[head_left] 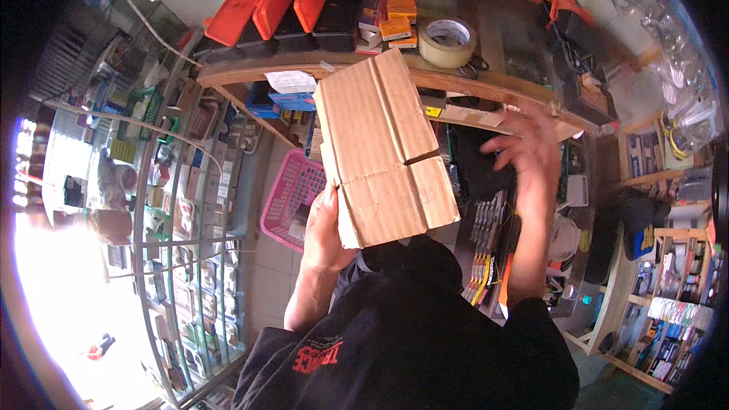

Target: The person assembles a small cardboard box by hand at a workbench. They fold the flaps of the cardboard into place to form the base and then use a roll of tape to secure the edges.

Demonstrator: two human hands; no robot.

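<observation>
Short of the wooden counter (524,85), as far as I can judge, I have the cardboard box (383,148) up in front of the black shirt (410,326), tilted. Its far end overlaps the counter edge in view; can't tell if they touch. Left hand (323,231) grips the box at its near left corner, thumb along the side; I can't see the fingers underneath. Right hand (525,144) is off the box, raised to its right, fingers parted, blurred; looks like nothing in it.

Handling: one-corner hold, so I'd expect the far end to sag or twist. I'd keep the left wrist firm and get the right palm under the opposite side before any turning. Board has a crosswise crease and a slit at the right edge; I'd press on flat panel, not there, as it could tear.

Edges: counter lip ahead is the main snag. Tape roll (448,42) and small orange boxes (399,17) stand just behind it, so no pushing forward at that height. Pink basket (275,209) shows low on the left, metal rack (140,258) further out. Best room, I judge: straight back toward the shirt a little, or rightward into the gap between box and right hand.
</observation>
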